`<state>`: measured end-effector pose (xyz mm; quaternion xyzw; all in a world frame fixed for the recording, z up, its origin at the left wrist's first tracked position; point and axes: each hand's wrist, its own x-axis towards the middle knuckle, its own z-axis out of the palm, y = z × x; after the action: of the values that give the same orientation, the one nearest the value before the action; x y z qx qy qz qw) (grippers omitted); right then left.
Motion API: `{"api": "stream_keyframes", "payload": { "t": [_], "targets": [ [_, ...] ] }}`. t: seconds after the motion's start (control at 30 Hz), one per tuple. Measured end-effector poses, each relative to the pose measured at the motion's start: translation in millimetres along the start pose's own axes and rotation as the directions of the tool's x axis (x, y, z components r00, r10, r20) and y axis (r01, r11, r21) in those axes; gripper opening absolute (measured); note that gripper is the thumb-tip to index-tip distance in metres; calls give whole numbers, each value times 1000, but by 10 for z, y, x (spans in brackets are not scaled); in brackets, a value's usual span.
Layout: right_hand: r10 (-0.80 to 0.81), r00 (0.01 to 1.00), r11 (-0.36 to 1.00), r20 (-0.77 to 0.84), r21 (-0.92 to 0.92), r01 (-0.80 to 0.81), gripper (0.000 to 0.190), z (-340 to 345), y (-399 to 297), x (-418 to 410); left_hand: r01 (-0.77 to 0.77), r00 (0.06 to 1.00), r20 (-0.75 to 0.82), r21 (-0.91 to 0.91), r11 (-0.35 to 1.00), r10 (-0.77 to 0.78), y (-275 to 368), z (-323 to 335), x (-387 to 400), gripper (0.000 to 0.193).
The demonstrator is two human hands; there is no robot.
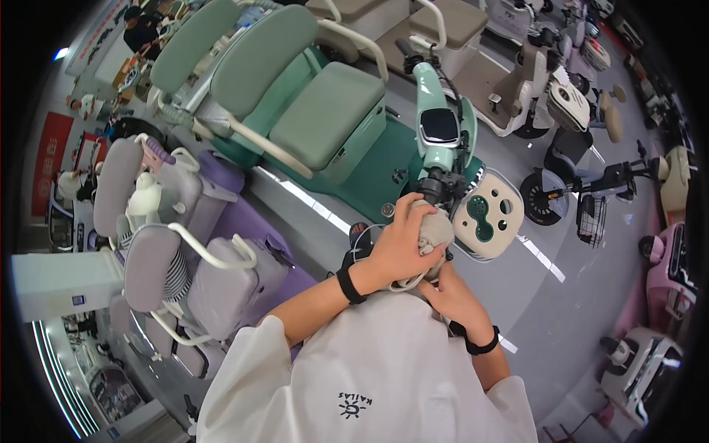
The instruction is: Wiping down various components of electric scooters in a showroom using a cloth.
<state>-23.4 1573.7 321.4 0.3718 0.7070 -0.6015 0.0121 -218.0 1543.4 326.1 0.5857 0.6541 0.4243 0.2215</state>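
My left hand (400, 243) is curled over a bundled beige cloth (435, 230), its fingers spread across the top and side. From below, my right hand (455, 299) reaches to the same bundle, thumb near its lower edge; its fingers are partly hidden, so its hold cannot be told. A pale cord (407, 285) loops under the bundle. Just beyond stands a mint-green electric tricycle with a black handlebar grip (435, 187), a dark display (439, 125) and a cream front basket (489, 216) with holes. Both wrists wear black bands.
The tricycle's green padded seat (329, 113) is at the upper left. A purple tricycle with grey seats (221, 288) stands at the left. A small blue-grey bike with a wire basket (591, 221) is at the right. More vehicles line the showroom; people are at the far upper left.
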Motion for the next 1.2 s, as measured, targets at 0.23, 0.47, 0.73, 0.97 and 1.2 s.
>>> {"api": "stream_keyframes", "payload": {
  "t": [0.23, 0.47, 0.73, 0.97, 1.2],
  "targets": [
    [78, 973, 996, -218, -16, -84, 44, -37, -688, -349, 112, 988, 131, -216, 970, -85, -2, -477, 122, 50],
    [-30, 946, 997, -324, 54, 50, 62, -3, -1160, -145, 86, 984, 179, -402, 911, -14, -78, -857, 329, 66],
    [84, 776, 957, -625, -165, -237, 101, 257, -1363, 306, 52, 763, 587, -474, 879, 272, -421, -980, 830, 108],
    [192, 578, 831, -793, -182, -525, 85, 470, -1582, 689, -89, 709, 589, -471, 877, 388, -805, -905, 1000, 108],
    [287, 360, 660, -888, -89, -746, 82, 737, -1926, 1192, 27, 671, 641, -525, 851, 374, -1046, -1000, 1229, 92]
  ]
}}
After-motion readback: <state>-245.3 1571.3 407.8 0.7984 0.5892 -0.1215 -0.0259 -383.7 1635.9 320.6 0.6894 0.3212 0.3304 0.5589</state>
